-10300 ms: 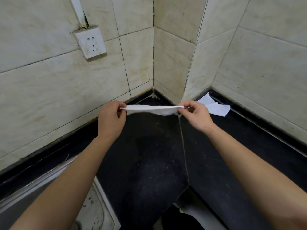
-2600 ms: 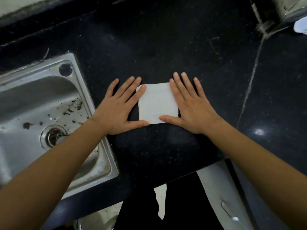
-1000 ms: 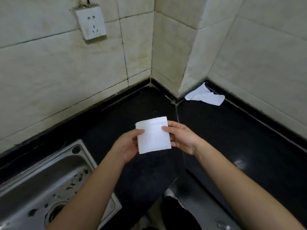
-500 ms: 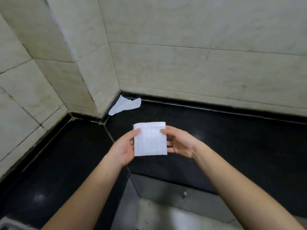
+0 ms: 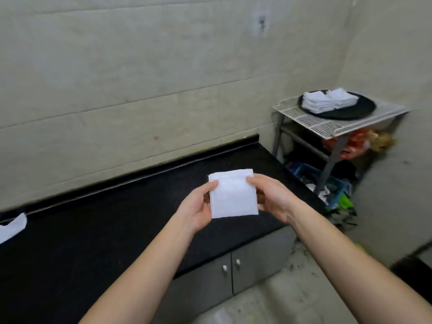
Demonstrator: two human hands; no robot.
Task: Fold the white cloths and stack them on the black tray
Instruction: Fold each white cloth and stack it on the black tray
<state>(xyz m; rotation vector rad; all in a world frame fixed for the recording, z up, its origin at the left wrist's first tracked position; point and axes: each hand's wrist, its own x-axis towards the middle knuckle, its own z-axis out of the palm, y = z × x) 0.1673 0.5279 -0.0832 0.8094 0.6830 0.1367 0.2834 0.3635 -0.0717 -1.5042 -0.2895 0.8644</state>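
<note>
A small folded white cloth point(image 5: 232, 195) is held up over the black counter, pinched from both sides. My left hand point(image 5: 197, 206) grips its left edge and my right hand point(image 5: 268, 196) grips its right edge. At the far right a round black tray point(image 5: 360, 109) rests on a white wire rack and carries two stacks of folded white cloths point(image 5: 328, 101). An unfolded white cloth point(image 5: 12, 228) lies on the counter at the left edge of the view.
The black counter point(image 5: 117, 218) runs along the tiled wall, with grey cabinet doors point(image 5: 231, 270) below it. The wire rack point(image 5: 332, 123) stands on metal legs beyond the counter's right end. Bags and a blue crate point(image 5: 327, 183) clutter the floor under it.
The view has swung right from the counter corner to the rack with the tray. Both hands still hold the folded cloth, and the loose cloth now sits at the far left.
</note>
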